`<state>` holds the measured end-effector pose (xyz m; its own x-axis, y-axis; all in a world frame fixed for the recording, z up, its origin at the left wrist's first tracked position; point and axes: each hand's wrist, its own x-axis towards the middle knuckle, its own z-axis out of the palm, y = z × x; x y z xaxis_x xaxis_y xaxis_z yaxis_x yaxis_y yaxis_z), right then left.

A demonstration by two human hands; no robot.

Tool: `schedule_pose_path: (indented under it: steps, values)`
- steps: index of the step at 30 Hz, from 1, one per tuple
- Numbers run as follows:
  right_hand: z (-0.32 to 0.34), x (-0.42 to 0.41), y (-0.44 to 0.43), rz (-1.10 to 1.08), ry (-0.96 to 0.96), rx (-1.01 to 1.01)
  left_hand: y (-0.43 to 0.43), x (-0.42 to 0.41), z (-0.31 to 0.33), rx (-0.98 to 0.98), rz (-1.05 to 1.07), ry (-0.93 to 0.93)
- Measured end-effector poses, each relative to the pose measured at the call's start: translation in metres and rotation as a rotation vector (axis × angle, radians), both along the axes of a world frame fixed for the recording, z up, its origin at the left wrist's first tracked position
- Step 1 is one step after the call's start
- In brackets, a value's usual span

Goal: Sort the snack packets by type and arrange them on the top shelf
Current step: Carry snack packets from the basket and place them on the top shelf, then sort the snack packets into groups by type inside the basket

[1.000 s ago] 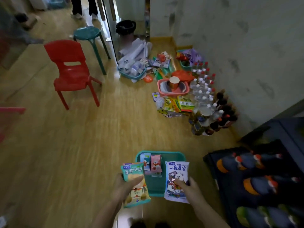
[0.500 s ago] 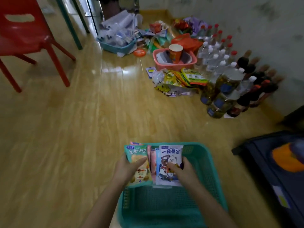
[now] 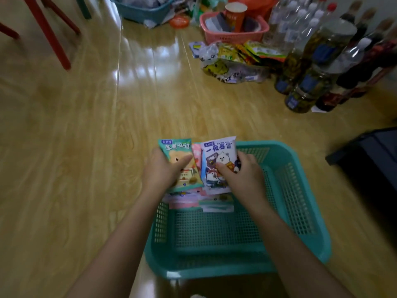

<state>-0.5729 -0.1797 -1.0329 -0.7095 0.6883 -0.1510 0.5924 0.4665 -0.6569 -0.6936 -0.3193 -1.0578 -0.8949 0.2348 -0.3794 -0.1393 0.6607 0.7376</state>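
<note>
A teal mesh basket [image 3: 300,211] sits on the wooden floor right in front of me. My left hand [image 3: 161,171] grips a teal snack packet [image 3: 178,149] with a bear picture. In my right hand [image 3: 242,171] is a white packet [image 3: 221,151] printed with cartoon bears. Both packets are held over the basket's far left corner. A pink packet [image 3: 196,153] shows between them, and more packets [image 3: 199,201] lie flat beneath my hands in the basket. No shelf is in view.
Yellow and green snack bags [image 3: 236,59] lie on the floor ahead. Behind them stand a pink basket [image 3: 234,33] with a paper cup, a blue basket [image 3: 141,11] and several bottles and jars [image 3: 318,67]. Red chair legs [image 3: 49,33] stand far left. A dark object [image 3: 369,160] lies right.
My head and hands have dropped toward the floor. The two packets, earlier held up apart, have come down together over the basket's far left corner.
</note>
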Motion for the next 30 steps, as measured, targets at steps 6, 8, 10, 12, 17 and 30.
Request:
schedule_pose_path:
  steps: [6,8,10,12,17,30]
  values:
    - [-0.003,0.003,-0.007,-0.088,0.062,0.016,0.003,0.010,0.012,-0.088,0.015,0.154]
    - [-0.001,0.004,-0.008,-0.081,0.034,0.063,0.002,0.012,0.016,-0.067,0.034,0.193]
    - [0.003,0.005,-0.009,-0.073,0.026,0.085,-0.001,0.014,0.021,-0.002,0.050,0.196]
    - [0.008,0.006,-0.010,-0.065,0.034,0.078,-0.006,0.018,0.027,0.119,0.067,0.152]
    - [0.021,0.023,0.001,-0.127,0.248,-0.270,-0.020,0.045,0.048,0.445,0.053,-0.072]
    - [-0.012,0.148,0.079,-0.276,-0.025,-0.519,0.016,0.145,0.030,0.474,-0.283,-0.409]
